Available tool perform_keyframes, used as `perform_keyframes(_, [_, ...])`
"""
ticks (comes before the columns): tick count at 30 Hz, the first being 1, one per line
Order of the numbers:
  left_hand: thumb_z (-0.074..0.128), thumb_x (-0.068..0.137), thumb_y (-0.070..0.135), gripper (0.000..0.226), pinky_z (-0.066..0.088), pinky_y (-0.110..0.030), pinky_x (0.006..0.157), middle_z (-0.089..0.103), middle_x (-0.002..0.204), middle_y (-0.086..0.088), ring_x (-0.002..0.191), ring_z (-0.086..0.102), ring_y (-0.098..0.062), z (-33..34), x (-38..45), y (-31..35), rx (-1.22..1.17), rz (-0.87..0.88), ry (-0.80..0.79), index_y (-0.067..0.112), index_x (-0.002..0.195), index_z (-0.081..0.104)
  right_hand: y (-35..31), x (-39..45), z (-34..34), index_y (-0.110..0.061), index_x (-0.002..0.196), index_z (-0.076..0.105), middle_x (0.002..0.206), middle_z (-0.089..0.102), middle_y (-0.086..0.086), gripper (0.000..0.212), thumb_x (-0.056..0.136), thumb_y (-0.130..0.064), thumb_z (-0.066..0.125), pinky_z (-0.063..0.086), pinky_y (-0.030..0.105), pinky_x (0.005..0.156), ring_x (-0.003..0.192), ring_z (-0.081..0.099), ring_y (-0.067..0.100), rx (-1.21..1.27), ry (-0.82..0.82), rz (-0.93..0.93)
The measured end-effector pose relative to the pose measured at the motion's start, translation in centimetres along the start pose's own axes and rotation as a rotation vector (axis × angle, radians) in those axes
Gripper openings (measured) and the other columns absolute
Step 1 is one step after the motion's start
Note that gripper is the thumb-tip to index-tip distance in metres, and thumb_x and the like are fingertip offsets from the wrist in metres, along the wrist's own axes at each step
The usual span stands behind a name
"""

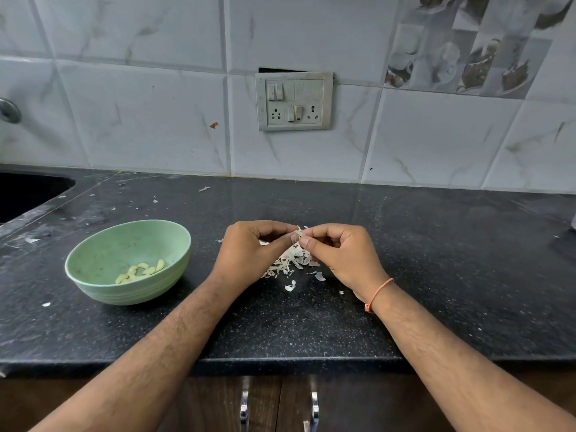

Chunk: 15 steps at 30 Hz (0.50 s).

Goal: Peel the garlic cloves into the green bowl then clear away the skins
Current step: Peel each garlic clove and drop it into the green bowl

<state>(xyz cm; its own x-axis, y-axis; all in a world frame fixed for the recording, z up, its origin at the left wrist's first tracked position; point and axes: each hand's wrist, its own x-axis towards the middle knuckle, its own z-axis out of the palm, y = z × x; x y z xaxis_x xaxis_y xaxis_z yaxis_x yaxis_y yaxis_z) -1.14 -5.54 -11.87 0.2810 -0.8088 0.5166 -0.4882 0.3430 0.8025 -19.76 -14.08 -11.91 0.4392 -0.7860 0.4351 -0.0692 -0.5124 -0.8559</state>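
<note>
A green bowl (103, 244) stands on the black counter at the left, with several peeled garlic cloves (141, 271) in its bottom. To its right, my left hand (249, 251) and my right hand (339, 254) meet fingertip to fingertip and both pinch one small garlic clove (298, 234), its papery skin still on it. Beneath and between the hands lies a pile of white garlic skins (288, 263), partly hidden by my fingers.
Loose skin flakes (204, 189) are scattered over the black counter (311, 322). A dark sink (25, 191) is set in at the far left. The tiled wall carries a switch and socket panel (294, 101). Cabinet handles (244, 403) show below the counter's front edge.
</note>
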Motion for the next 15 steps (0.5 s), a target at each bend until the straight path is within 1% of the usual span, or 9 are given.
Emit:
perform_keyframes(2, [0.085,0.091,0.026,0.014,0.054,-0.015,0.081,0.081,0.096,0.016,0.091,0.075,0.002,-0.02,0.08,-0.15,-0.038,-0.036,-0.024,0.025,0.105,0.085,0.18,-0.02,-0.12,-0.023,0.097,0.086,0.083,0.08,-0.012,0.007,0.091,-0.023,0.084,0.057,0.025,0.071,0.074,0.072,0.005,-0.092,0.019,-0.061])
perform_keyframes(4, [0.084,0.091,0.027,0.015,0.053,-0.019,0.078,0.082,0.093,0.011,0.082,0.072,0.002,-0.06,0.16,-0.32,-0.085,-0.073,-0.054,0.025,0.106,0.086,0.29,0.03,-0.2,-0.024,0.098,0.086,0.084,0.08,-0.014,0.006,0.092,-0.025,0.083,0.058,0.025,0.072,0.077,0.074,0.005,-0.143,0.029,-0.089])
perform_keyframes(6, [0.084,0.092,0.027,0.014,0.054,-0.028,0.074,0.081,0.088,0.003,0.075,0.065,-0.005,-0.16,0.19,-0.39,-0.153,-0.118,-0.082,0.024,0.105,0.086,0.35,0.05,-0.23,-0.024,0.098,0.086,0.085,0.08,-0.014,0.006,0.093,-0.024,0.083,0.059,0.026,0.074,0.079,0.075,0.007,-0.16,0.028,-0.095])
perform_keyframes(7, [0.083,0.092,0.026,0.014,0.054,-0.03,0.074,0.081,0.087,-0.002,0.075,0.062,-0.009,-0.21,0.21,-0.36,-0.199,-0.143,-0.098,0.023,0.105,0.086,0.34,0.07,-0.26,-0.024,0.098,0.086,0.085,0.08,-0.014,0.006,0.093,-0.024,0.082,0.06,0.027,0.075,0.079,0.075,0.008,-0.162,0.026,-0.097])
perform_keyframes(9, [0.082,0.092,0.022,0.014,0.055,-0.029,0.076,0.081,0.091,-0.008,0.077,0.062,-0.012,-0.28,0.19,-0.22,-0.291,-0.191,-0.126,0.019,0.106,0.086,0.28,0.11,-0.44,-0.023,0.098,0.086,0.087,0.08,-0.014,0.006,0.093,-0.023,0.082,0.063,0.031,0.079,0.083,0.076,0.009,-0.161,0.02,-0.106])
perform_keyframes(11, [0.08,0.094,0.019,0.015,0.058,-0.028,0.08,0.082,0.097,-0.009,0.081,0.066,-0.012,-0.24,0.19,-0.06,-0.356,-0.231,-0.145,0.014,0.107,0.085,0.27,0.16,-0.67,-0.022,0.098,0.085,0.089,0.081,-0.012,0.006,0.094,-0.022,0.082,0.064,0.037,0.083,0.085,0.077,0.011,-0.144,0.004,-0.106])
perform_keyframes(15, [0.078,0.094,0.017,0.015,0.061,-0.032,0.087,0.081,0.101,-0.012,0.089,0.071,-0.014,-0.23,0.14,0.04,-0.425,-0.29,-0.164,0.01,0.106,0.084,0.38,0.33,-0.94,-0.021,0.098,0.085,0.089,0.081,-0.006,0.005,0.095,-0.021,0.081,0.064,0.051,0.084,0.084,0.077,0.02,-0.097,-0.023,-0.095])
